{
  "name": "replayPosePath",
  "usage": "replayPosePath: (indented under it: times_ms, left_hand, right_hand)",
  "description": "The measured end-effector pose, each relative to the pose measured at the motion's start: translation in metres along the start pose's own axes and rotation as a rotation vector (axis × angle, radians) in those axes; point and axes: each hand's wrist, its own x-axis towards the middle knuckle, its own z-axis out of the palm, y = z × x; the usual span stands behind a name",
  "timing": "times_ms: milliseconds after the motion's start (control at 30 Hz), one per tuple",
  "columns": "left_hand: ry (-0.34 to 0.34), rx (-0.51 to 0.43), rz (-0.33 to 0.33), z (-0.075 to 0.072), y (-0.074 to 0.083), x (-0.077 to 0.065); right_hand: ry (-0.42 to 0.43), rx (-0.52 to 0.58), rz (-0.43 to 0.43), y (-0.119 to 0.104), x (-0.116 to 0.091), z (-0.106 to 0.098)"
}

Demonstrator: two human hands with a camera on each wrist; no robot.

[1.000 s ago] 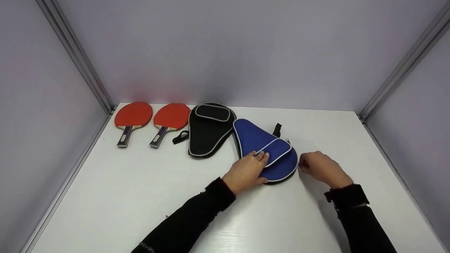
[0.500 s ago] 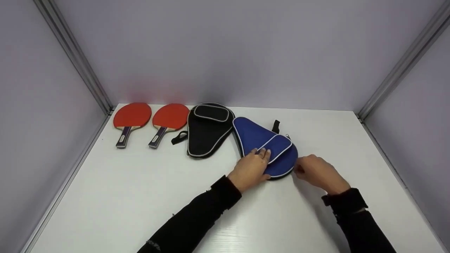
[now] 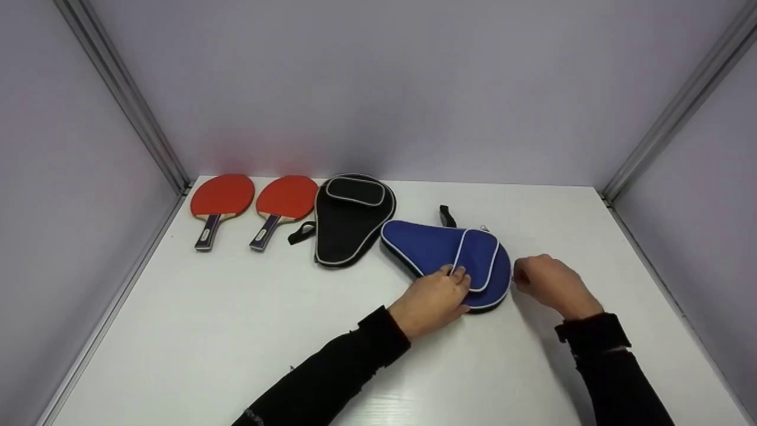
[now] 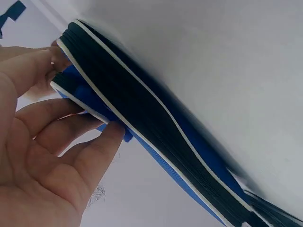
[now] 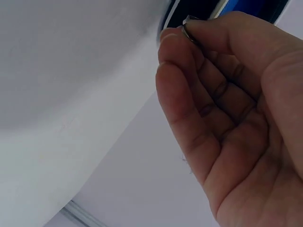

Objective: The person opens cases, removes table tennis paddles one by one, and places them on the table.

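Note:
A blue table tennis bat case (image 3: 423, 245) with white piping lies on the white table in the head view, its narrow end to the left. My left hand (image 3: 434, 299) rests on its near side, fingertips on the pocket (image 3: 478, 254). In the left wrist view, these fingers (image 4: 102, 151) touch the case along its piped edge, beside the black zip (image 4: 156, 127). At the wide right end, my right hand (image 3: 553, 284) pinches a small metal zip pull (image 5: 190, 35) between thumb and fingertips, seen in the right wrist view.
A black bat case (image 3: 349, 228) lies left of the blue one, its strap (image 3: 302, 232) looped out. Two red table tennis bats (image 3: 223, 195) lie farther left, handles toward me. The blue case's black strap (image 3: 447, 216) sticks out behind it. Grey walls enclose the table.
The blue case has turned counterclockwise, its narrow end swinging toward me and away from the black case. Both hands have shifted slightly to the right with it.

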Motion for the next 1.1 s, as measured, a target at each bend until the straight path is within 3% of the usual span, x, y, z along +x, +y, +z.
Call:
replayPosePath:
  times_ms: [167, 400, 533, 700, 867, 1000, 1100]
  left_hand:
    - [0.031, 0.053, 0.054, -0.003, 0.016, -0.006]
    - [0.019, 0.041, 0.089, -0.005, 0.027, -0.010]
    - [0.000, 0.026, 0.157, -0.006, 0.026, -0.013]
    - [0.005, -0.056, 0.227, -0.008, 0.012, -0.014]
    - [0.006, -0.088, 0.179, -0.013, -0.010, -0.020]
    - [-0.038, -0.040, 0.100, -0.013, -0.026, -0.027]
    - [-0.082, -0.058, 0.051, -0.011, -0.034, -0.033]
  right_hand:
    - [0.027, -0.011, 0.004, 0.012, 0.005, 0.001]
    - [0.032, -0.026, -0.006, 0.019, 0.022, 0.001]
    - [0.038, -0.028, -0.011, 0.021, 0.031, 0.001]
    - [0.033, -0.011, -0.013, 0.025, 0.036, 0.003]
    - [0.006, -0.006, -0.005, 0.027, 0.039, 0.002]
    - [-0.003, 0.001, 0.000, 0.028, 0.038, 0.004]
    - [-0.007, -0.002, 0.004, 0.029, 0.037, 0.004]
